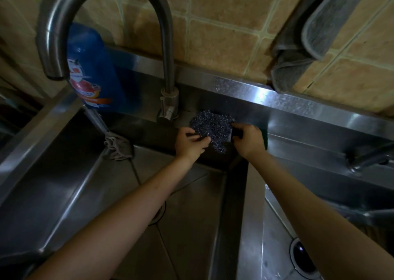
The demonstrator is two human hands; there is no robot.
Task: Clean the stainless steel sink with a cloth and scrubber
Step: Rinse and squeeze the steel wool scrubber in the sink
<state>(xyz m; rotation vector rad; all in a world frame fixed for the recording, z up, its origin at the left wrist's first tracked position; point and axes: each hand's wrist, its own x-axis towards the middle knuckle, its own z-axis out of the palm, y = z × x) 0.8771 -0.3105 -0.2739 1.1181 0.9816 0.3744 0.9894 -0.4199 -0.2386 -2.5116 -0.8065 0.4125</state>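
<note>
Scrubber, a dark wiry pad, lies on sink back ledge just right of tap, w/ both forearms stretched far over the basin divider to reach it. Left hand sits palm-down at pad's near-left edge, fingers curled & pinching the wire mesh; right hand at pad's right edge, fingers bent around it, w/ a green bit showing just behind the hand. Grey cloth is bunched at left basin's far rim, blue bottle far left behind tap, grey towels hang on tiled wall far right.
</note>
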